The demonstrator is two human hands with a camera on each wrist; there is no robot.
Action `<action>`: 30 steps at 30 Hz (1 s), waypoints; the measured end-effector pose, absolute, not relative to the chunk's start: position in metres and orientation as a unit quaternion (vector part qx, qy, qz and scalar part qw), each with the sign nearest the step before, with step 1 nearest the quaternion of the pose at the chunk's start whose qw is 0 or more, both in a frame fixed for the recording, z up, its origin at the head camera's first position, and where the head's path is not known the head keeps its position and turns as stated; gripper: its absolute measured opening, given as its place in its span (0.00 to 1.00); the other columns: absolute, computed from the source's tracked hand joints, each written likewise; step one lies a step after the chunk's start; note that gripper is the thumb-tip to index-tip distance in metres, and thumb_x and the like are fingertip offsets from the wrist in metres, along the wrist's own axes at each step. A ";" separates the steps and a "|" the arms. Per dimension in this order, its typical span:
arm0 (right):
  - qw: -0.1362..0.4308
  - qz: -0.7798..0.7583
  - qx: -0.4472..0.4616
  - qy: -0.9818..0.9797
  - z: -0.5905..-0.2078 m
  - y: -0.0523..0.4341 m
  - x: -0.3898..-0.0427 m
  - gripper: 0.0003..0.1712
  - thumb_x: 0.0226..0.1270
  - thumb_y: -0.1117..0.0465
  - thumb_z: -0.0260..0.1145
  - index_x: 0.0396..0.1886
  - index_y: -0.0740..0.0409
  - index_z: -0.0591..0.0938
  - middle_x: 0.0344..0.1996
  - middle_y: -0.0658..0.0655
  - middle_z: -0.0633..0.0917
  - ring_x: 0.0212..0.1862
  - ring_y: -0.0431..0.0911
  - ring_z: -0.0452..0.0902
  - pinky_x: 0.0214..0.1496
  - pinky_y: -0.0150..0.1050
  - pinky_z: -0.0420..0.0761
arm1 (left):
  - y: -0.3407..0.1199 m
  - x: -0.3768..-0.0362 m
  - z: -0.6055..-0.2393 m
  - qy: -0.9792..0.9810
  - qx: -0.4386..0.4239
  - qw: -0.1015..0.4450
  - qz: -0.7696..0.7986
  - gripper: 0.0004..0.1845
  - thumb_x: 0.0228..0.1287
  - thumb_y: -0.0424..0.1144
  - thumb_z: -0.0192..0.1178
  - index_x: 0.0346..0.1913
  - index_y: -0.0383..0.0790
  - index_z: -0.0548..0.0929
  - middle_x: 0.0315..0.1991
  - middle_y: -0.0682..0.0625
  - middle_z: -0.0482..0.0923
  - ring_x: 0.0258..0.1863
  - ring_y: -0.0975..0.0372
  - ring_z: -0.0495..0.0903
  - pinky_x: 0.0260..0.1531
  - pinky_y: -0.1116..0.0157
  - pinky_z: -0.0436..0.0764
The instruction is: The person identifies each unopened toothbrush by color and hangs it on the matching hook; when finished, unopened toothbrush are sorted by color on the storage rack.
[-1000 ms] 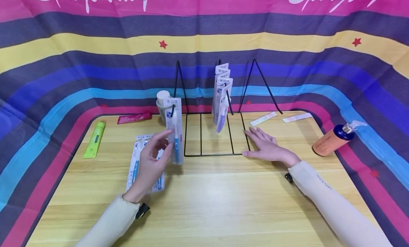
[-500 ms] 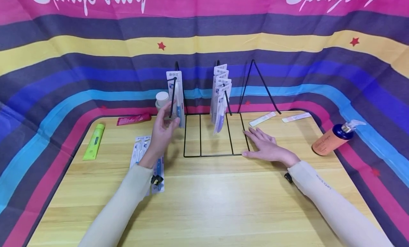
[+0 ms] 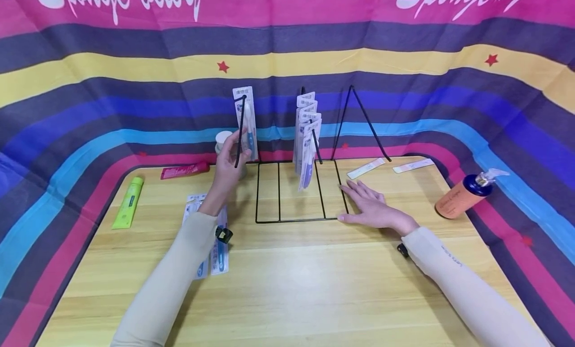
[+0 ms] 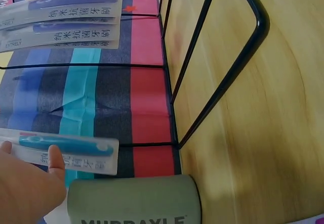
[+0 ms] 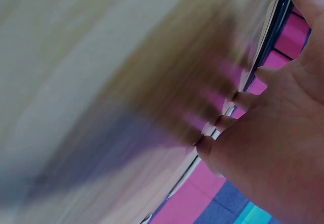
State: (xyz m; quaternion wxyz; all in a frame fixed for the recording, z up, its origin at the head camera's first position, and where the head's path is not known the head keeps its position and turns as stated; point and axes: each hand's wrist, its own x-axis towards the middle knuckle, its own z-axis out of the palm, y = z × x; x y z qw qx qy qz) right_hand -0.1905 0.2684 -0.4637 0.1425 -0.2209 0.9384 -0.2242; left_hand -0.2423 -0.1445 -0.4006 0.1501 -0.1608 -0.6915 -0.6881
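At the rack's left arm, a blue toothbrush in a blister pack hangs upright from the wire. My left hand pinches the lower part of this pack, behind the sloping front wire; in the left wrist view the fingertips lie against the pack. My right hand rests with spread fingers on the table at the right side of the black wire rack. Several packs with purple toothbrushes hang on the middle arm. More blue toothbrush packs lie on the table, partly hidden under my left forearm.
A bottle with a white cap stands behind my left hand. Left lie a green tube and a red tube. At right are two slim sachets and an orange pump bottle. The rack's right arm holds nothing.
My left hand has moved up and away from me, sliding the toothbrush pack from the front end of the left arm to its upper back. The right hand stays at the rack.
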 end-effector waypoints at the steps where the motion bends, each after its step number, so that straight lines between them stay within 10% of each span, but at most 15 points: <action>1: 0.143 -0.224 -0.221 0.938 -0.464 0.268 -0.191 0.59 0.76 0.31 0.67 0.91 0.54 0.51 0.89 0.64 0.43 0.87 0.67 0.31 0.76 0.81 0.36 | -0.146 -0.242 -0.400 -0.688 -0.159 0.149 -0.692 0.28 0.82 0.24 0.57 0.80 0.33 0.71 0.77 0.41 0.71 0.70 0.47 0.72 0.69 0.61 0.74; 20: 0.148 -0.225 -0.223 0.937 -0.462 0.265 -0.192 0.59 0.77 0.31 0.66 0.92 0.54 0.51 0.89 0.63 0.42 0.87 0.66 0.29 0.75 0.82 0.35 | -0.169 -0.193 -0.395 -0.668 -0.182 0.162 -0.703 0.25 0.81 0.24 0.54 0.77 0.33 0.76 0.75 0.47 0.73 0.72 0.50 0.69 0.66 0.62 0.76; 30: 0.151 -0.227 -0.222 0.936 -0.461 0.267 -0.189 0.57 0.78 0.32 0.66 0.92 0.52 0.51 0.89 0.63 0.42 0.87 0.66 0.29 0.75 0.81 0.34 | -0.214 -0.145 -0.420 -0.714 -0.059 0.116 -0.687 0.21 0.87 0.34 0.56 0.76 0.35 0.76 0.67 0.47 0.80 0.65 0.57 0.79 0.61 0.65 0.82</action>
